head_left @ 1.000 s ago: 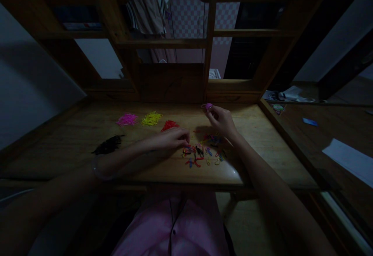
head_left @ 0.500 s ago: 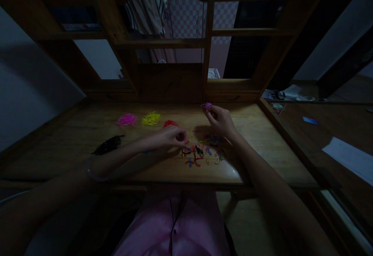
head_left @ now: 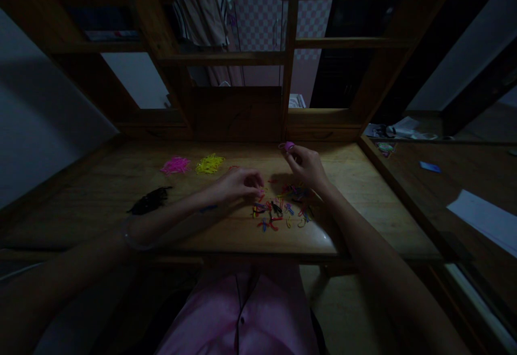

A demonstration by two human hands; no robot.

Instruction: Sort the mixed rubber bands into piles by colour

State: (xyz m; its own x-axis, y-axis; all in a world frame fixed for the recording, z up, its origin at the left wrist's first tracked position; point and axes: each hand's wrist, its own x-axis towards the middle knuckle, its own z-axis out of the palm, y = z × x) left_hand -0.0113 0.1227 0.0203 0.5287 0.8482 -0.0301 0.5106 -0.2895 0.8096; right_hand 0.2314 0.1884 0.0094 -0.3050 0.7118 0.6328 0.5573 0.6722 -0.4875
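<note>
A loose heap of mixed coloured small bands (head_left: 283, 209) lies on the wooden desk (head_left: 355, 204) in front of me. My left hand (head_left: 236, 182) hovers at the heap's left edge with its fingers pinched together; what it holds is too small to make out. It covers most of the red pile behind it. My right hand (head_left: 307, 166) is raised behind the heap, fingers closed on a small purple band (head_left: 288, 146). Sorted piles lie to the left: pink (head_left: 175, 166), yellow (head_left: 210, 164) and black (head_left: 150, 201).
A wooden shelf unit (head_left: 238, 112) rises along the back of the desk. A second desk on the right carries a white sheet (head_left: 482, 220), a blue item (head_left: 428, 167) and papers (head_left: 398, 127). My pink shirt (head_left: 242, 317) shows below the desk edge.
My left hand has lifted from the heap's left edge and drifted back and up, now covering the red pile. My right hand has stayed in place with the purple band.
</note>
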